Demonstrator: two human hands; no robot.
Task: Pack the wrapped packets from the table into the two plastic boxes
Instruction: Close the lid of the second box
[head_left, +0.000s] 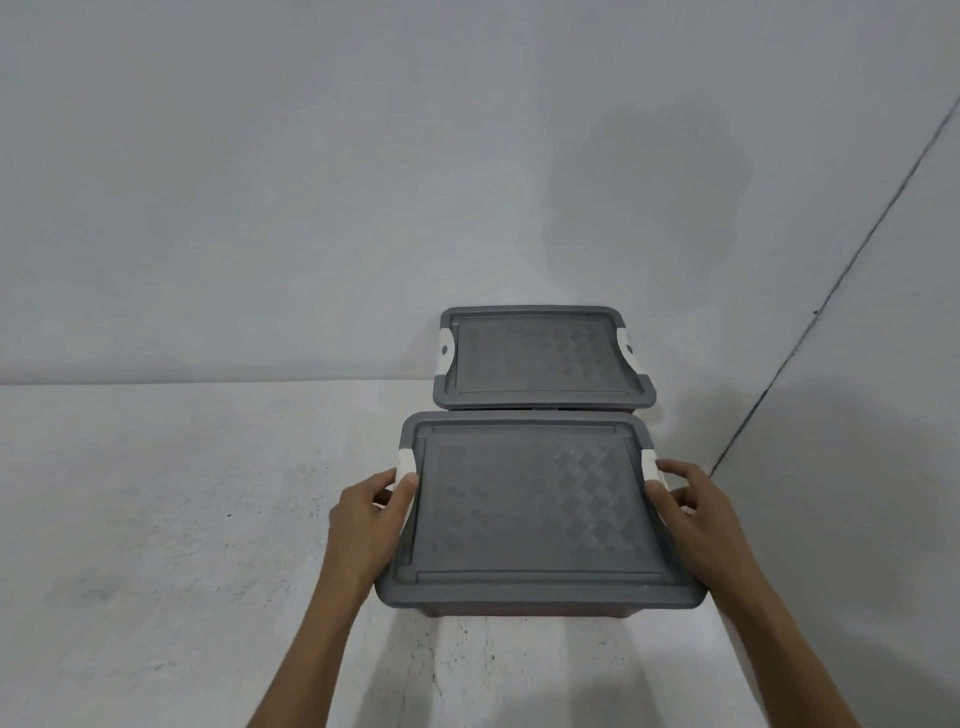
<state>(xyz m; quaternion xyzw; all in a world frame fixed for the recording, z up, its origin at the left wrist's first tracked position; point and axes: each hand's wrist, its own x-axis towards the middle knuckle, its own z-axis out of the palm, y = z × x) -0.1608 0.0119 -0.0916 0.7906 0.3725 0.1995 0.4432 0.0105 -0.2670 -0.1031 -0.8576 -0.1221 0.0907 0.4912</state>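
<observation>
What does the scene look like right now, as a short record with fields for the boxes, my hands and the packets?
near box: grey, lidded, right of centre
far box: grey, lidded, directly behind the near box, by the wall
left hand: grips the near box at its left white clip, thumb on top
right hand: grips the near box at its right white clip
packets: none in view; box contents hidden
surface: pale speckled table
</observation>
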